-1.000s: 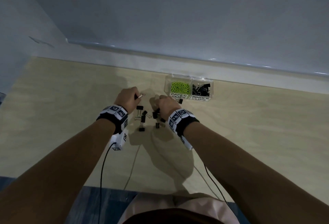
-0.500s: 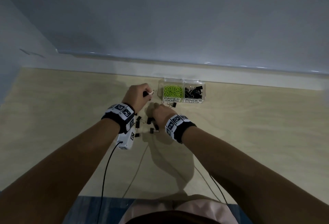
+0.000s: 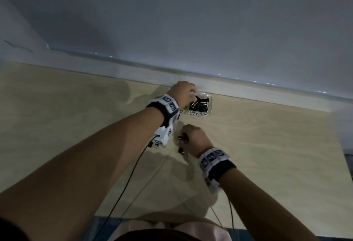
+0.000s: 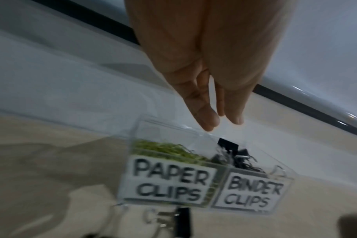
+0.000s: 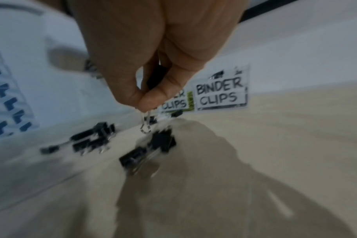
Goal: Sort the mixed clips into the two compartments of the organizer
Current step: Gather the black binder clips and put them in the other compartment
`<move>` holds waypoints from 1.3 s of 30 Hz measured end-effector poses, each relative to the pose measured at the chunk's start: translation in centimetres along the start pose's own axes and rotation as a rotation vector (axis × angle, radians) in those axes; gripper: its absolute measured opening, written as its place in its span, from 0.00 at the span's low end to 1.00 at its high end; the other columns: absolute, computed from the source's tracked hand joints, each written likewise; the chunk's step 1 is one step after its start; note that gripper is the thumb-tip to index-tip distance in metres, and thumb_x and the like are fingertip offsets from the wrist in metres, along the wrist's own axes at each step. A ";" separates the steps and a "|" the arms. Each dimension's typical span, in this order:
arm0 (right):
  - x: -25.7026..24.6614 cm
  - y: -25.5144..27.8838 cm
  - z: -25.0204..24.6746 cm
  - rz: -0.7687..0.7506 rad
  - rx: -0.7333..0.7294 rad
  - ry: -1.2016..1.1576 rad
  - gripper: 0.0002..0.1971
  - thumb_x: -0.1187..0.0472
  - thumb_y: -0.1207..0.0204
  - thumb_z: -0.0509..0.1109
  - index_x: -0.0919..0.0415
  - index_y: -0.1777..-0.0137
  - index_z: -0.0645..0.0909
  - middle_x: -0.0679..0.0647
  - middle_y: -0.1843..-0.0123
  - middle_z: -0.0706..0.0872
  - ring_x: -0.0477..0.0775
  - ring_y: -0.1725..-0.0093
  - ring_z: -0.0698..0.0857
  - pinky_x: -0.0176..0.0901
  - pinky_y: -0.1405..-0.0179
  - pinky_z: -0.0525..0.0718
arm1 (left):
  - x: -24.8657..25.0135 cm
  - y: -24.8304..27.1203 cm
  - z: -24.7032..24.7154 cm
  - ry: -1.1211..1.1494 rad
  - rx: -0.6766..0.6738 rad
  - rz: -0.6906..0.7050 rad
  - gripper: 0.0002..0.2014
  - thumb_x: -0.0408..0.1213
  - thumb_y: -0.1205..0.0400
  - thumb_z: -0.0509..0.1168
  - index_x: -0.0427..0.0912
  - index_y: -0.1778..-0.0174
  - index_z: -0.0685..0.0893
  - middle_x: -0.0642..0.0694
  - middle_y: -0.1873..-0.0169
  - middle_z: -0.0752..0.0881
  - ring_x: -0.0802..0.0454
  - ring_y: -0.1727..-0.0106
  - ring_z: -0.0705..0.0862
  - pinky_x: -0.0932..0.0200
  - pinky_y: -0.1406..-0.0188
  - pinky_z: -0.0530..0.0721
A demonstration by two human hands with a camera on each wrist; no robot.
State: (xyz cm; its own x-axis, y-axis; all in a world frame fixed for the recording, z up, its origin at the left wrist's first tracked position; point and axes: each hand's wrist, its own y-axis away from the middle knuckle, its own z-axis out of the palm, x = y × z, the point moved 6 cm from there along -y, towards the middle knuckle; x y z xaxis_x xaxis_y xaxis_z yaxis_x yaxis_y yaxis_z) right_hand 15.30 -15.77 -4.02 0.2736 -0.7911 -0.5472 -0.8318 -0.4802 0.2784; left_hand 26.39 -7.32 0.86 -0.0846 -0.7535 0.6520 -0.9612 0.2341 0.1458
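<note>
Nearest, the right hand [image 5: 153, 67] hangs just above the wooden table [image 3: 267, 154], thumb and forefinger pinching the wire handle of a black binder clip [image 5: 146, 124] whose body sits tucked up between the fingers. A second ago this hand was down among the scattered clips; now it is raised a little with its catch. Under and beside it several loose binder clips [image 5: 92, 140] lie on the table, one pair [image 5: 149, 149] directly below the held clip.

Farther off, the left hand [image 4: 210, 80] has travelled from the pile, where it pinched a clip, to the clear organizer [image 3: 209, 105] against the wall. Its fingers [image 4: 206, 116] now point down, straight and close together, holding nothing, just above the divider's rim. A black clip [image 4: 227, 144] sits atop the heap in the compartment labelled BINDER CLIPS [image 4: 249, 194]. The compartment labelled PAPER CLIPS [image 4: 167, 182] holds green paper clips [image 4: 165, 150]. One more binder clip [image 4: 179, 223] lies on the table just before the organizer.
</note>
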 end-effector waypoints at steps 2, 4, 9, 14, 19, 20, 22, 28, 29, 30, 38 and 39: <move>1.2 0.3 -2.8 0.018 0.159 -0.074 0.06 0.62 0.34 0.69 0.63 0.66 0.76 0.60 0.64 0.83 0.57 0.68 0.77 0.43 0.66 0.75 | -2.8 1.8 -2.1 0.032 0.081 -0.046 0.10 0.40 0.21 0.68 0.41 0.47 0.84 0.47 0.49 0.85 0.51 0.51 0.83 0.56 0.47 0.81; 2.5 0.1 -6.1 0.043 0.345 -0.116 0.04 0.69 0.37 0.73 0.64 0.65 0.80 0.60 0.65 0.85 0.59 0.68 0.81 0.46 0.66 0.82 | -6.7 4.2 -4.3 0.001 0.153 -0.111 0.07 0.39 0.21 0.68 0.42 0.50 0.84 0.45 0.51 0.86 0.50 0.52 0.84 0.56 0.51 0.82; 4.6 -3.2 -10.6 0.131 0.465 0.004 0.07 0.70 0.33 0.73 0.65 0.56 0.83 0.62 0.56 0.86 0.62 0.59 0.84 0.57 0.56 0.86 | -15.5 10.8 -5.2 -0.258 -0.007 -0.413 0.13 0.43 0.21 0.67 0.42 0.43 0.82 0.39 0.43 0.80 0.40 0.44 0.82 0.50 0.43 0.79; 2.5 -3.3 -8.9 0.138 0.430 0.240 0.14 0.72 0.29 0.68 0.64 0.44 0.83 0.61 0.41 0.82 0.64 0.42 0.78 0.55 0.50 0.85 | -17.3 13.5 -2.6 -0.145 0.001 -0.543 0.14 0.48 0.26 0.72 0.44 0.51 0.81 0.43 0.48 0.75 0.45 0.54 0.79 0.56 0.50 0.77; -3.1 -3.8 -2.5 -0.100 0.163 0.229 0.18 0.76 0.29 0.62 0.59 0.44 0.83 0.54 0.41 0.83 0.56 0.42 0.82 0.46 0.44 0.85 | -15.6 13.3 -2.1 -0.105 0.084 -0.443 0.05 0.31 0.27 0.70 0.34 0.59 0.84 0.35 0.54 0.83 0.39 0.54 0.82 0.53 0.54 0.79; -3.5 -4.1 -1.1 -0.088 0.064 0.246 0.20 0.77 0.29 0.62 0.58 0.41 0.82 0.53 0.39 0.82 0.56 0.41 0.82 0.47 0.43 0.85 | -15.6 13.4 -2.2 -0.080 0.096 -0.431 0.05 0.30 0.28 0.69 0.33 0.58 0.85 0.35 0.54 0.84 0.39 0.54 0.82 0.53 0.55 0.79; -4.0 -4.8 0.7 -0.085 -0.059 0.299 0.23 0.77 0.29 0.62 0.58 0.37 0.80 0.54 0.37 0.80 0.58 0.36 0.78 0.52 0.41 0.84 | -15.8 13.9 -2.7 -0.014 0.123 -0.401 0.06 0.30 0.29 0.69 0.35 0.57 0.84 0.37 0.55 0.84 0.41 0.55 0.83 0.56 0.56 0.79; -3.0 -5.7 2.2 -0.088 -0.194 0.430 0.24 0.76 0.27 0.63 0.62 0.30 0.72 0.59 0.33 0.73 0.62 0.32 0.73 0.57 0.41 0.83 | -14.2 16.1 -1.3 -0.086 -0.118 -0.224 0.13 0.33 0.27 0.69 0.42 0.47 0.84 0.45 0.49 0.78 0.52 0.54 0.78 0.58 0.49 0.79; -2.8 -5.6 2.1 -0.075 -0.206 0.432 0.24 0.74 0.26 0.64 0.62 0.30 0.72 0.60 0.32 0.73 0.62 0.32 0.73 0.56 0.40 0.82 | -13.9 16.4 -0.7 -0.137 -0.169 -0.209 0.13 0.33 0.26 0.69 0.42 0.45 0.84 0.45 0.47 0.78 0.49 0.52 0.79 0.56 0.47 0.80; -2.4 -5.7 2.1 -0.064 -0.230 0.437 0.23 0.73 0.25 0.64 0.63 0.30 0.71 0.60 0.32 0.72 0.62 0.32 0.73 0.56 0.39 0.81 | -13.9 16.9 0.1 -0.174 -0.190 -0.206 0.13 0.33 0.25 0.68 0.41 0.44 0.84 0.44 0.46 0.77 0.47 0.49 0.80 0.56 0.46 0.79; -7.0 -5.1 2.2 -0.170 -0.115 0.254 0.18 0.54 0.25 0.68 0.63 0.40 0.75 0.59 0.41 0.77 0.60 0.44 0.78 0.50 0.47 0.80 | -13.7 17.4 1.0 -0.214 -0.053 -0.224 0.12 0.33 0.25 0.67 0.36 0.46 0.84 0.39 0.45 0.77 0.40 0.50 0.81 0.57 0.48 0.78; -8.0 -5.1 2.9 -0.190 -0.109 0.238 0.18 0.55 0.25 0.68 0.65 0.41 0.75 0.61 0.42 0.78 0.62 0.44 0.79 0.50 0.49 0.79 | -13.6 17.4 1.0 -0.223 -0.053 -0.231 0.12 0.33 0.25 0.66 0.36 0.46 0.83 0.38 0.46 0.77 0.39 0.50 0.81 0.56 0.49 0.78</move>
State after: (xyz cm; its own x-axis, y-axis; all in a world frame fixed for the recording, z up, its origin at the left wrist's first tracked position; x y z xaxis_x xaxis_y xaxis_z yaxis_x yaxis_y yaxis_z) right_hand 15.97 -5.89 -3.36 0.5351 -0.7437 -0.4008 -0.7017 -0.6554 0.2792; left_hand 10.59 6.41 -6.22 0.0733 -0.9052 0.4185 -0.9471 0.0683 0.3136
